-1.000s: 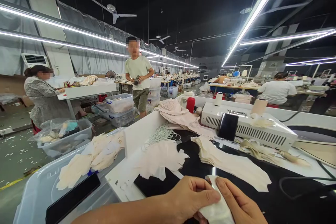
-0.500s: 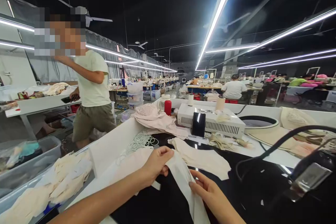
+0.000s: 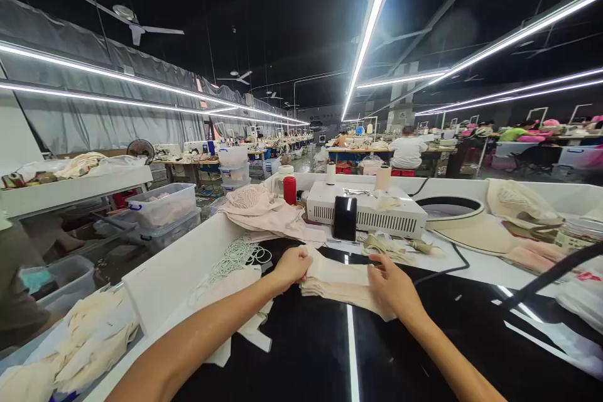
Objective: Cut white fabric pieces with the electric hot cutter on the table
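Our left hand [image 3: 293, 267] pinches left end of cream fabric stack [image 3: 342, 279]; our right hand [image 3: 393, 286], fingers bent, touches right end, above glossy black tabletop [image 3: 301, 352].

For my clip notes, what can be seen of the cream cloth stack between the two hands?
The stack of thin, matte cream cloth pieces lies flat on the glossy black work surface, layered edges slightly uneven along the near side. The left hand touches its left end and the right hand its right end, each hiding part of it.
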A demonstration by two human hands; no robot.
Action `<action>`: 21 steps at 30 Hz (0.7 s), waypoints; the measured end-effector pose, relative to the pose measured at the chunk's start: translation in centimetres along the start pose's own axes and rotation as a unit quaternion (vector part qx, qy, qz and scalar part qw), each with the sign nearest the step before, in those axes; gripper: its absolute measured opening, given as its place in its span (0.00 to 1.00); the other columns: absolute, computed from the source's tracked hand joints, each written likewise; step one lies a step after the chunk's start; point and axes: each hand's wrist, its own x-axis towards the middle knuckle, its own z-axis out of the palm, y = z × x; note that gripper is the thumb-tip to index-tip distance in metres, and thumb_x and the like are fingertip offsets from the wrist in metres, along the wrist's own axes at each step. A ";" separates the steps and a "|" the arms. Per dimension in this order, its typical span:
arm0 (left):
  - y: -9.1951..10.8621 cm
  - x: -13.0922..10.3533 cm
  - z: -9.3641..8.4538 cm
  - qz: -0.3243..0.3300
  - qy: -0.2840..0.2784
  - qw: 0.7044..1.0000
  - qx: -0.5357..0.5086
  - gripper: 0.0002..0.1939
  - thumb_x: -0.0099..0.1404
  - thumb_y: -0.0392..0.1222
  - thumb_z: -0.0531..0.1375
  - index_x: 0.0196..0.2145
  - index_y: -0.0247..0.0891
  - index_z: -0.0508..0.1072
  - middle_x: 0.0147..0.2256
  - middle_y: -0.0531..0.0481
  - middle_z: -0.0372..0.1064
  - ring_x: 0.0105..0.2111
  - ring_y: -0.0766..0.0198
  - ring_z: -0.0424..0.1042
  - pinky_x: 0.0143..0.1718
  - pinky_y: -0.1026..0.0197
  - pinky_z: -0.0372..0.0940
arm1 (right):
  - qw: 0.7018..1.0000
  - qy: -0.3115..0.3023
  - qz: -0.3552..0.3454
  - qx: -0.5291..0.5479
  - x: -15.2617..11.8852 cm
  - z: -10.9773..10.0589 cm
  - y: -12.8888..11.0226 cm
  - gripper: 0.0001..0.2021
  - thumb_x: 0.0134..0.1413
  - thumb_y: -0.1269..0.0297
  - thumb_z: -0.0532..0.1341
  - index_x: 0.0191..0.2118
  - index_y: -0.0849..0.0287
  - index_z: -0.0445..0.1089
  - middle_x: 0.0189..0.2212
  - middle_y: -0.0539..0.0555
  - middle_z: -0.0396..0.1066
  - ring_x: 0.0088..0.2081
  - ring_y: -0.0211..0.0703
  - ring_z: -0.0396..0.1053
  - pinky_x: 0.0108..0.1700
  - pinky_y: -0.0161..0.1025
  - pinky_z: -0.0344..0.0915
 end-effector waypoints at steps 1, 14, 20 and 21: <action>-0.4 -0.2 0.1 -0.005 -0.008 1.000 0.020 0.17 0.79 0.49 0.66 0.56 0.35 0.75 0.50 0.44 0.76 0.44 0.58 0.79 0.45 0.53 0.79 | 1.000 -0.006 -0.010 -0.016 -0.2 0.3 0.4 0.15 0.73 0.52 0.66 0.52 0.59 0.76 0.45 0.54 0.79 0.43 0.45 0.78 0.49 0.48 0.78; -3.2 -9.7 -14.8 0.058 0.069 0.948 0.305 0.06 0.74 0.43 0.64 0.39 0.38 0.77 0.39 0.48 0.76 0.41 0.56 0.75 0.42 0.58 0.67 | 0.992 -0.043 -0.111 0.034 -4.7 0.3 -1.1 0.24 0.64 0.46 0.53 0.50 0.55 0.79 0.50 0.63 0.82 0.54 0.68 0.77 0.61 0.65 0.69; -6.6 -12.3 -15.9 0.062 0.069 0.938 0.335 0.06 0.67 0.42 0.62 0.39 0.40 0.79 0.40 0.49 0.78 0.40 0.54 0.76 0.39 0.60 0.61 | 0.981 -0.093 -0.139 0.094 -8.1 1.6 -4.9 0.19 0.64 0.48 0.55 0.46 0.50 0.81 0.49 0.59 0.83 0.54 0.61 0.80 0.59 0.59 0.73; -6.9 -12.4 -15.6 0.071 0.073 0.938 0.331 0.07 0.68 0.42 0.61 0.40 0.40 0.79 0.41 0.49 0.78 0.41 0.54 0.76 0.40 0.60 0.61 | 0.979 -0.103 -0.143 0.100 -8.7 1.6 -5.4 0.19 0.64 0.48 0.56 0.46 0.49 0.81 0.49 0.58 0.83 0.53 0.60 0.80 0.59 0.57 0.74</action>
